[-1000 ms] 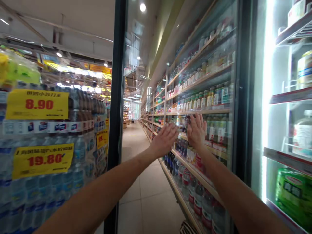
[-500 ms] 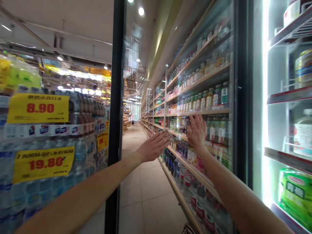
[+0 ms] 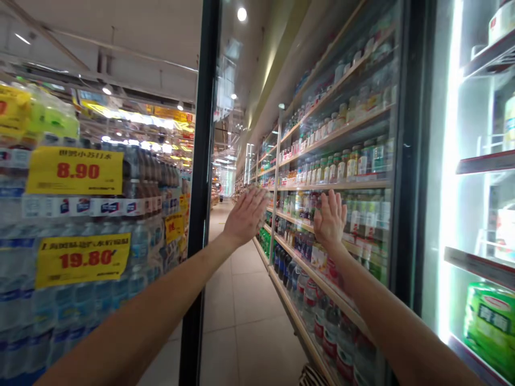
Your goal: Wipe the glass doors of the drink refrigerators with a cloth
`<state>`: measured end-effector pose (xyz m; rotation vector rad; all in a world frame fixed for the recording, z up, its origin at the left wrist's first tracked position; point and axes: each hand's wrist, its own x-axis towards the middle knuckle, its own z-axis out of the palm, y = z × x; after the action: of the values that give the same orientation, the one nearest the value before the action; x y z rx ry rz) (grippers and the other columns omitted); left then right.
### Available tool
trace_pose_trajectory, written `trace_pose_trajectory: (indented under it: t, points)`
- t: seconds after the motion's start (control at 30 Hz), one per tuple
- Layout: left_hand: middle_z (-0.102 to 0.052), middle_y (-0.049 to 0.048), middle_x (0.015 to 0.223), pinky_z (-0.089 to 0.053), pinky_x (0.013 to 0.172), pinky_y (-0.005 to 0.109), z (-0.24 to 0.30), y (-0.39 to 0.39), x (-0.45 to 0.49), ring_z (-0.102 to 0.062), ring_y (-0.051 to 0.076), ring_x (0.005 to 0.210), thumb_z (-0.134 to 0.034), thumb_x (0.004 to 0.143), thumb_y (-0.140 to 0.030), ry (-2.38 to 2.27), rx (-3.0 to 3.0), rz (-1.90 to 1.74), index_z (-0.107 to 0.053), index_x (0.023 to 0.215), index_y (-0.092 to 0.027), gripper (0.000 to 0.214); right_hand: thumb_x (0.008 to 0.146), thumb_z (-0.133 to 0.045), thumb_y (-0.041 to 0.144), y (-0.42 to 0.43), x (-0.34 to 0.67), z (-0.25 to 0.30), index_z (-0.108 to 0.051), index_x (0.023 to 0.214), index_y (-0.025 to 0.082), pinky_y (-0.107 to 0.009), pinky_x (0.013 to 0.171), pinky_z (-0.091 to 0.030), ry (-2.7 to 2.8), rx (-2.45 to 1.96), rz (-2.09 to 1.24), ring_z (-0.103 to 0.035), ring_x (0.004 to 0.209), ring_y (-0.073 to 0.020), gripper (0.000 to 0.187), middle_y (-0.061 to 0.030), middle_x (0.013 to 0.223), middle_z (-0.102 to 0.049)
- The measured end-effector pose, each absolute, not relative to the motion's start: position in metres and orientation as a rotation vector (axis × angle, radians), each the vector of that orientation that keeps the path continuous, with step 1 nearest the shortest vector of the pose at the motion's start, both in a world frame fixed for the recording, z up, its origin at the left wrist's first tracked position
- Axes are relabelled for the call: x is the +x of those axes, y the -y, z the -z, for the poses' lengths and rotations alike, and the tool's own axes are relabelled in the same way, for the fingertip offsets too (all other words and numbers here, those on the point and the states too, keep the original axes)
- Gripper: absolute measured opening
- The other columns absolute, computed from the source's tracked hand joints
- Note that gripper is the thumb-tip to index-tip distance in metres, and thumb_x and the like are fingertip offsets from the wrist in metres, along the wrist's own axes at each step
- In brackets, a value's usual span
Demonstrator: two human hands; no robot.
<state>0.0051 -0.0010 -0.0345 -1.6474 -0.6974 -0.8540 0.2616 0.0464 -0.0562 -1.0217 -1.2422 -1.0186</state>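
Note:
A glass cooler door (image 3: 306,80) stands swung out in front of me, its black frame edge (image 3: 203,161) on the left. My left hand (image 3: 243,217) is flat and open with fingers stretched upward, on or close to the glass. My right hand (image 3: 330,220) is also flat and open against the glass, nearer the door's hinged side. Neither hand holds anything. Through the glass I see aisle shelves of bottles (image 3: 333,161).
The lit cooler interior (image 3: 483,214) is at right, with a green package (image 3: 488,321) on a low shelf. Stacked water bottles with yellow price signs (image 3: 74,171) fill the left. A tiled aisle floor (image 3: 249,321) runs ahead between them.
My left hand has moved left across the glass and tipped upright. The right hand has stayed nearly in place. The door edge sits slightly further right in view.

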Motion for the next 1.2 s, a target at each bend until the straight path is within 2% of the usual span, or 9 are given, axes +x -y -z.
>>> trace_pose_trajectory:
  t: [0.1, 0.3, 0.5, 0.7, 0.87, 0.93, 1.07, 1.13, 1.2]
  points:
    - [-0.032, 0.0120, 0.144, -0.020, 0.111, 0.046, 0.038, 0.000, 0.010, -0.010, 0.025, 0.138, -0.041, 0.085, -0.022, 0.744, -1.620, 0.934, -0.031, 0.136, -0.013, 0.052, 0.088, -0.034, 0.033, -0.044, 0.252, 0.059, -0.034, 0.137, 0.016, -0.052, 0.106, -0.020, 1.239, -1.016, 1.008, -0.021, 0.136, -0.0272, 0.053, -0.0140, 0.144, -0.032]
    - [-0.037, 0.0065, 0.142, -0.019, 0.113, 0.038, 0.073, 0.001, 0.011, -0.017, 0.021, 0.137, -0.041, 0.085, -0.021, 0.262, -1.803, 0.473, -0.040, 0.131, -0.015, 0.046, 0.087, -0.036, 0.032, -0.040, 0.230, 0.069, -0.035, 0.137, 0.018, -0.049, 0.108, -0.017, 1.380, -0.935, 1.120, -0.020, 0.136, -0.0253, 0.051, -0.0120, 0.144, -0.033]
    - [-0.035, 0.0121, 0.143, -0.021, 0.111, 0.045, 0.038, 0.002, -0.010, -0.011, 0.024, 0.138, -0.042, 0.085, -0.022, 0.648, -1.653, 0.892, -0.034, 0.134, -0.013, 0.051, 0.087, -0.035, 0.034, -0.044, 0.230, 0.070, -0.037, 0.135, 0.020, -0.048, 0.108, -0.017, 1.337, -0.938, 1.132, -0.022, 0.136, -0.0243, 0.051, -0.0109, 0.143, -0.035]
    - [-0.038, 0.0060, 0.142, -0.020, 0.113, 0.038, 0.070, 0.003, -0.010, -0.014, 0.020, 0.138, -0.040, 0.086, -0.022, 0.267, -1.871, 0.456, -0.037, 0.133, -0.016, 0.048, 0.088, -0.035, 0.033, -0.041, 0.230, 0.070, -0.038, 0.135, 0.017, -0.048, 0.108, -0.018, 1.352, -0.934, 1.145, -0.021, 0.136, -0.0249, 0.050, -0.0127, 0.143, -0.035]
    - [-0.035, 0.0116, 0.143, -0.021, 0.111, 0.045, 0.041, 0.001, -0.014, -0.011, 0.023, 0.139, -0.040, 0.085, -0.020, 0.665, -1.663, 0.921, -0.033, 0.135, -0.013, 0.051, 0.088, -0.035, 0.034, -0.042, 0.230, 0.070, -0.038, 0.135, 0.018, -0.048, 0.107, -0.018, 1.346, -0.926, 1.139, -0.021, 0.136, -0.0251, 0.050, -0.0123, 0.143, -0.035]
    - [-0.033, 0.0107, 0.144, -0.020, 0.112, 0.045, 0.048, 0.001, -0.011, -0.009, 0.024, 0.139, -0.041, 0.085, -0.020, 0.622, -1.692, 0.868, -0.033, 0.135, -0.013, 0.052, 0.087, -0.035, 0.033, -0.041, 0.230, 0.070, -0.037, 0.136, 0.020, -0.048, 0.108, -0.018, 1.342, -0.929, 1.125, -0.021, 0.136, -0.0247, 0.050, -0.0115, 0.143, -0.035]
    - [-0.033, 0.0054, 0.145, -0.019, 0.113, 0.038, 0.082, 0.000, -0.004, -0.012, 0.021, 0.138, -0.041, 0.085, -0.026, 0.248, -1.878, 0.422, -0.037, 0.134, -0.015, 0.050, 0.088, -0.035, 0.032, -0.040, 0.229, 0.071, -0.033, 0.138, 0.020, -0.049, 0.107, -0.018, 1.356, -0.932, 1.130, -0.021, 0.136, -0.0249, 0.052, -0.0112, 0.143, -0.035]
    - [-0.034, 0.0053, 0.144, -0.020, 0.113, 0.038, 0.080, -0.001, -0.006, -0.014, 0.020, 0.138, -0.041, 0.086, -0.025, 0.268, -1.858, 0.439, -0.036, 0.134, -0.015, 0.050, 0.088, -0.035, 0.032, -0.041, 0.229, 0.071, -0.033, 0.138, 0.020, -0.049, 0.107, -0.019, 1.358, -0.932, 1.132, -0.022, 0.136, -0.0250, 0.052, -0.0111, 0.143, -0.035]
    - [-0.035, 0.0067, 0.143, -0.021, 0.112, 0.041, 0.063, -0.002, -0.012, -0.014, 0.021, 0.138, -0.040, 0.086, -0.022, 0.435, -1.774, 0.639, -0.034, 0.135, -0.016, 0.050, 0.088, -0.035, 0.032, -0.042, 0.230, 0.071, -0.034, 0.138, 0.020, -0.049, 0.107, -0.020, 1.354, -0.926, 1.132, -0.022, 0.136, -0.0252, 0.051, -0.0113, 0.143, -0.036]
